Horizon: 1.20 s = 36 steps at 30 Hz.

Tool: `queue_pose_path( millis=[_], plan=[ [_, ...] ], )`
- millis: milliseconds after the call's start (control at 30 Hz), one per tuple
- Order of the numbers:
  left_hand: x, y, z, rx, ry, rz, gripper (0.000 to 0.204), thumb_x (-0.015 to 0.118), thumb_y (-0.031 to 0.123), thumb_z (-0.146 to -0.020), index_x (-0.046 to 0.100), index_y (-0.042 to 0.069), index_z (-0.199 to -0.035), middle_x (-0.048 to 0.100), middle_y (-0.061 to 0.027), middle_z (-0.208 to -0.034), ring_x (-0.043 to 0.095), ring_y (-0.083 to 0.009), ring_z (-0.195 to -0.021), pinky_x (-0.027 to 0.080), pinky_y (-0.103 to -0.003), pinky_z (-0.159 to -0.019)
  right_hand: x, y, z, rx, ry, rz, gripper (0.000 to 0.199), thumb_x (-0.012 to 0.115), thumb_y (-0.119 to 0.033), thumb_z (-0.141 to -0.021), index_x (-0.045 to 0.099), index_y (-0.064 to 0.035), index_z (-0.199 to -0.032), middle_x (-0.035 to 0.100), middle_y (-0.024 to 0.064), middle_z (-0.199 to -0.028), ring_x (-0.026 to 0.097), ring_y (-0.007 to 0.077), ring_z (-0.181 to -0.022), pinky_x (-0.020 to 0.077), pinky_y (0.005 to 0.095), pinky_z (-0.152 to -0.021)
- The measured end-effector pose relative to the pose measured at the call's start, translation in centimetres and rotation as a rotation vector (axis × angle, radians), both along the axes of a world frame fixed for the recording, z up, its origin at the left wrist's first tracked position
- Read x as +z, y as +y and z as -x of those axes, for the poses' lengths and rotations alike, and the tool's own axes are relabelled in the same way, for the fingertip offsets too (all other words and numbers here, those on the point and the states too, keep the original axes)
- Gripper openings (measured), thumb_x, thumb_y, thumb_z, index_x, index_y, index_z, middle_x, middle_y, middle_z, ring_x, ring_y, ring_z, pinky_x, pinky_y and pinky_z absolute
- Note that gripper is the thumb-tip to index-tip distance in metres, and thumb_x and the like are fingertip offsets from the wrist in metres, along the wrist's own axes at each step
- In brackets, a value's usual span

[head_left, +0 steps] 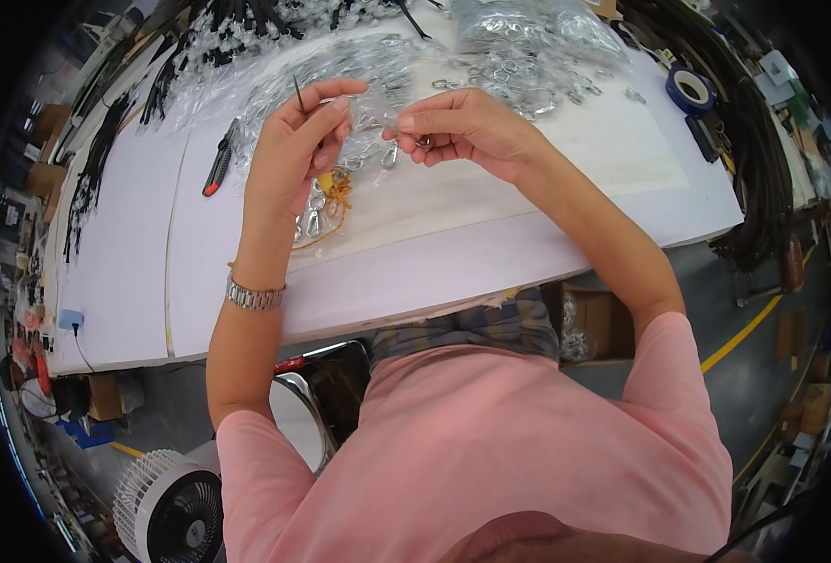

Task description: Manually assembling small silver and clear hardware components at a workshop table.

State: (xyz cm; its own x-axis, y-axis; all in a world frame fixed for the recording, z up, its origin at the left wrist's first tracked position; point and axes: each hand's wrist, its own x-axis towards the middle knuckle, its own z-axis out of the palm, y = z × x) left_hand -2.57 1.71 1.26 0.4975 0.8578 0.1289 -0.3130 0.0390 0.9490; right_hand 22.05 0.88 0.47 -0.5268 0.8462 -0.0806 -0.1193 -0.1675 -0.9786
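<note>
My left hand (303, 141) is closed around a thin dark pointed tool (299, 94), whose tip sticks up above the knuckles. The tool's lower part is hidden by the fingers. Across from it, my right hand (467, 131) pinches a small clear plastic bag (376, 111) that spans the gap between both hands. A small metal ring or clasp (424, 142) shows under the right fingers. Below the hands lie loose metal clasps (315, 221) beside a tangle of yellow cord (338, 190). Behind the hands spreads a heap of clear bags (364, 61).
A utility knife (221, 158) lies left of my left hand. More metal clasps (509, 70) and bagged parts are farther back. Blue tape (690, 91) and dark straps (762, 188) line the right side of the white table (434, 267). A fan (176, 507) stands lower left.
</note>
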Motion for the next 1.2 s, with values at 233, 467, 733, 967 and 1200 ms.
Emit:
queue_pose_path(
  millis=[233, 467, 733, 967, 1200],
  plan=[
    [0.4, -1.5, -1.7, 0.256, 0.564, -0.439, 0.038, 0.055, 0.017, -0.102, 0.062, 0.000, -0.135, 0.073, -0.0007, -0.089, 0.052, -0.0077, -0.073, 0.046, -0.024, -0.070, -0.7, 0.3, 0.0, -0.235, -0.095, -0.284, 0.023, 0.073, -0.020, -0.093, 0.078, 0.0000, -0.103, 0.074, 0.0057, -0.082, 0.068, 0.0115, -0.074, 0.0546, 0.0241, -0.069],
    [-0.4, -2.3, -2.8, 0.125, 0.521, -0.438, 0.037, 0.051, 0.012, -0.102, 0.062, 0.000, -0.135, 0.071, -0.0010, -0.079, 0.052, -0.0096, -0.069, 0.046, -0.025, -0.067, -0.5, -1.2, 1.6, -0.322, -0.126, -0.438, 0.021, 0.067, -0.016, -0.094, 0.077, 0.0029, -0.098, 0.073, 0.0050, -0.079, 0.065, 0.0096, -0.072, 0.0525, 0.0249, -0.065],
    [-1.6, -3.0, -4.0, 0.448, 0.637, -0.607, 0.033, 0.052, 0.009, -0.101, 0.066, 0.003, -0.131, 0.066, -0.0018, -0.074, 0.046, -0.0074, -0.060, 0.041, -0.025, -0.058, -0.7, -2.1, 2.3, -0.319, -0.142, -0.483, 0.021, 0.064, -0.015, -0.100, 0.074, 0.0031, -0.103, 0.074, 0.0055, -0.085, 0.067, 0.0106, -0.074, 0.0543, 0.0249, -0.068],
    [-0.2, -1.8, -1.9, 0.402, 0.525, -0.389, 0.028, 0.054, 0.015, -0.104, 0.070, 0.003, -0.123, 0.060, 0.0031, -0.071, 0.038, -0.0011, -0.056, 0.030, -0.019, -0.051, -0.8, 0.4, -5.3, -0.361, 0.851, 0.312, 0.025, 0.065, -0.015, -0.100, 0.068, 0.0058, -0.113, 0.073, 0.0128, -0.111, 0.070, 0.0145, -0.088, 0.0590, 0.0262, -0.078],
    [0.3, -0.9, -0.9, 0.402, 0.401, -0.241, 0.026, 0.054, 0.019, -0.105, 0.073, 0.004, -0.115, 0.059, 0.0044, -0.070, 0.039, -0.0002, -0.053, 0.028, -0.018, -0.048, -0.2, -1.9, -0.8, -0.206, -0.373, -0.345, 0.024, 0.067, -0.015, -0.098, 0.068, -0.0035, -0.119, 0.065, 0.0139, -0.133, 0.068, 0.0185, -0.098, 0.0565, 0.0333, -0.082]
  ],
)
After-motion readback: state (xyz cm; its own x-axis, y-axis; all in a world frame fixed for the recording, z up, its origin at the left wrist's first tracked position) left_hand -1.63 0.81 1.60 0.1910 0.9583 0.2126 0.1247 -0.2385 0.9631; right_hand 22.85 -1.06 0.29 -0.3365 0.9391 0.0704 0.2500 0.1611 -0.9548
